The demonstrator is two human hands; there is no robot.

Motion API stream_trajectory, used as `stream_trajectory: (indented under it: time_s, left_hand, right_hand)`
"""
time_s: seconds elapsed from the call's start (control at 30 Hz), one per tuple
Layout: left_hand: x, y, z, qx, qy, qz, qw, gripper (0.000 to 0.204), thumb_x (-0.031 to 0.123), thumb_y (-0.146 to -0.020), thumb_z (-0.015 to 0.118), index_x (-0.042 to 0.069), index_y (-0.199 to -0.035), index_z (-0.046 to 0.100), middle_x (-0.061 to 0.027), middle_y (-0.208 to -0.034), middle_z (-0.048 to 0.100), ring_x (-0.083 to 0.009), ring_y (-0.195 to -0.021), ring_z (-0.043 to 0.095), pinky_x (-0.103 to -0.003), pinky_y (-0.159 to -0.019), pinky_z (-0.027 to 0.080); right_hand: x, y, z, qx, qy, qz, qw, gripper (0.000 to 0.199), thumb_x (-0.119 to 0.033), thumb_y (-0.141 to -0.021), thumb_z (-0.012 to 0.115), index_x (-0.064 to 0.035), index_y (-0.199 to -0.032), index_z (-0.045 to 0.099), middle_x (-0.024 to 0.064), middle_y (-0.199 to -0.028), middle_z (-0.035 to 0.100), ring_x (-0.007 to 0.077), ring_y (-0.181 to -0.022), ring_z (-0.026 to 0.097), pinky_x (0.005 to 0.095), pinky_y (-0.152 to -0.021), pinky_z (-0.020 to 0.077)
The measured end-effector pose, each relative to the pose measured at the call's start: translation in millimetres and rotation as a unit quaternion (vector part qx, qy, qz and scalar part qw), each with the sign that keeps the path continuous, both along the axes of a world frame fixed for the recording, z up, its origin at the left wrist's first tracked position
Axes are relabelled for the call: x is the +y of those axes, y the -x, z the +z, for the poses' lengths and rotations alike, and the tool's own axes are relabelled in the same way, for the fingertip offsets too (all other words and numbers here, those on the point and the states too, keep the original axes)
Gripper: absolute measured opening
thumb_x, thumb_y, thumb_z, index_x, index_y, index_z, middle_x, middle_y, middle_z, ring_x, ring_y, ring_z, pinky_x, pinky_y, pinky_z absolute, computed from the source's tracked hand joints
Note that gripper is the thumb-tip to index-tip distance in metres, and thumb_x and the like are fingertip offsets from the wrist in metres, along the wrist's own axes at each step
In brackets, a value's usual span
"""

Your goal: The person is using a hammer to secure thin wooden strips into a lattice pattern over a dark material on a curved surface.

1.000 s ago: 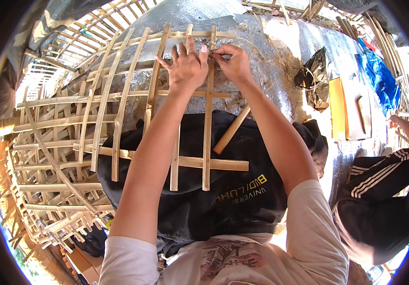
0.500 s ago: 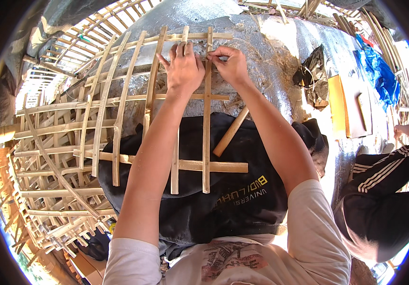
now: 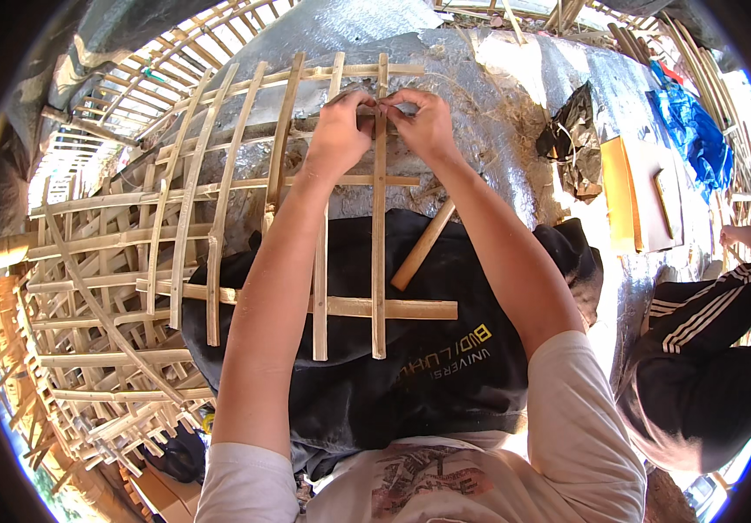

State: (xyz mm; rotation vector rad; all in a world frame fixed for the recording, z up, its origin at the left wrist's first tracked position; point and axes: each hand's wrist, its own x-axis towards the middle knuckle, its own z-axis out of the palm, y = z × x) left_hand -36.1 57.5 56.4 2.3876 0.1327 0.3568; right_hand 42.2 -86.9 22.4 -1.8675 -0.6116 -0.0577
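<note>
Bamboo lattice [image 3: 323, 261] lies over a dark cloth [image 3: 445, 366] on the lap. Left hand [image 3: 341, 131] and right hand [image 3: 428, 126] both pinch at a crossing near its top (likely tying). Slats are placed; lower crossings look unfinished.

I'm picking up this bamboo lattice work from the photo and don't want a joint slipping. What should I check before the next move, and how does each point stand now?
1. Both hands at the same joint: ok. The left hand and right hand meet at the long upright slat, near its top.
2. Grip on the tie: cannot tell. The fingertips hide whatever is pinched there.
3. Lattice supported: ok. The bamboo lattice rests over the dark cloth on the lap.
4. Lower crosspiece in place: ok. The wide horizontal slat crosses the uprights.
5. Loose parts: not ok. A short stick lies diagonally on the cloth, unattached.
6. Neighbour clear: ok. The person in the striped dark sleeve is well right.
</note>
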Motion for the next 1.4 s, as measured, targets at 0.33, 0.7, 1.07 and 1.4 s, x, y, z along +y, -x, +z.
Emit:
stream_trajectory:
  time_s: [0.33,0.7,1.07,1.4]
  left_hand:
    - [5.0,-13.4,-6.9,0.109,0.127,0.047,0.985,0.025,0.012,-0.081,0.073,0.002,-0.104,0.073,-0.0092,-0.090,0.076,-0.0153,-0.082,0.072,-0.029,-0.076,0.054]
    - [-3.3,-12.8,-17.3,0.002,0.073,0.100,0.992,0.018,0.019,-0.079,0.075,0.008,-0.092,0.077,-0.0161,-0.086,0.073,-0.0282,-0.081,0.072,-0.037,-0.075,0.055]
    - [-2.6,-11.1,-8.8,0.052,0.090,0.103,0.989,0.020,0.023,-0.082,0.080,0.009,-0.097,0.078,-0.0108,-0.089,0.076,-0.0191,-0.083,0.074,-0.031,-0.078,0.056]
    - [-2.8,-11.3,-9.4,0.057,0.095,0.089,0.990,0.021,0.022,-0.081,0.080,0.008,-0.097,0.078,-0.0101,-0.092,0.076,-0.0205,-0.088,0.075,-0.032,-0.079,0.056]
  right_hand:
    - [2.5,-1.3,-1.1,-0.035,-0.010,0.007,0.999,0.008,-0.009,-0.078,0.075,-0.0072,-0.086,0.075,0.0156,-0.087,0.072,0.0349,-0.081,0.069,0.0389,-0.075,0.0543]
    - [1.3,-0.9,-2.9,-0.018,-0.027,-0.003,0.999,0.018,-0.023,-0.080,0.075,-0.0074,-0.088,0.076,0.0147,-0.087,0.073,0.0302,-0.079,0.069,0.0365,-0.070,0.0544]
    - [-2.5,-3.0,11.9,0.176,-0.229,-0.023,0.957,0.043,-0.037,-0.092,0.066,0.0031,-0.105,0.074,0.0126,-0.096,0.073,0.0192,-0.095,0.065,0.0345,-0.094,0.0475]
    - [-1.2,-8.4,0.8,0.081,-0.121,0.035,0.989,0.032,0.006,-0.076,0.060,-0.0111,-0.095,0.080,0.0109,-0.103,0.075,0.0245,-0.102,0.069,0.0327,-0.093,0.0508]
